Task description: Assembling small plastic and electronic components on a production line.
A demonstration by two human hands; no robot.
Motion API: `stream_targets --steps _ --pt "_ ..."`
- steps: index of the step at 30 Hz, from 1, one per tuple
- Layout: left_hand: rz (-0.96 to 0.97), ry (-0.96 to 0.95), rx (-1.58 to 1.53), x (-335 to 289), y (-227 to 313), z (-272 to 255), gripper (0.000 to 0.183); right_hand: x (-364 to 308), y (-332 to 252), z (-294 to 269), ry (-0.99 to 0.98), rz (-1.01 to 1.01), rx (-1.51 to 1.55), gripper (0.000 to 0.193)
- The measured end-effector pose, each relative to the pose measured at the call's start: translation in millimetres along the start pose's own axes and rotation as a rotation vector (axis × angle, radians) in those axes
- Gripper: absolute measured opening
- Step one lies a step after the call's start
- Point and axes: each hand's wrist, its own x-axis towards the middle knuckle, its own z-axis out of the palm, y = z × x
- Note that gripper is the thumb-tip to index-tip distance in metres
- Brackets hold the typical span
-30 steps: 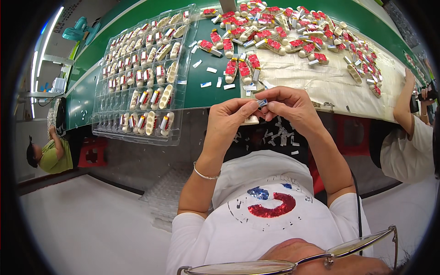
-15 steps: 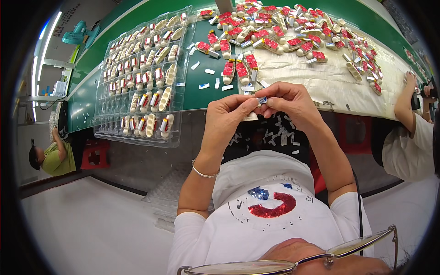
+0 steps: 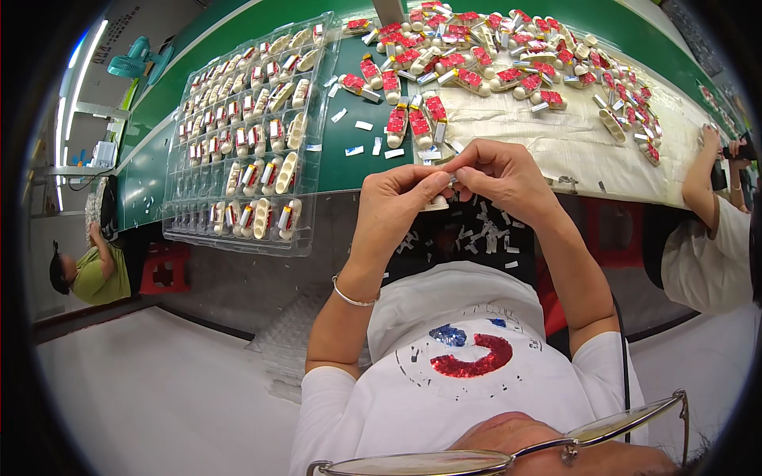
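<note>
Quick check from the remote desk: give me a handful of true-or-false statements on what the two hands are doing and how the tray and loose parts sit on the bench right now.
1. Both hands meet on one small pale part. True: the left hand and right hand pinch the small part between their fingertips at the table edge.
2. The clear tray is to the person's right. False: the clear plastic tray lies to the left on the green table.
3. Loose red-and-cream pieces lie heaped beyond the hands. True: the pile spreads over a pale sheet.
4. The left wrist is bare. False: it wears a thin bracelet.
5. Every tray pocket is filled. False: several pockets are empty.
</note>
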Motion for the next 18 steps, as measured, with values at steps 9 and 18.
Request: stream_targets --steps 9,18 --pt "-0.098 0.045 -0.163 4 3 -10 0.02 0 -11 10 0.156 -0.475 -0.512 0.017" --pt "-0.121 0.037 -0.173 7 0 -16 0.02 3 -12 5 0.124 -0.711 -0.996 0.008"
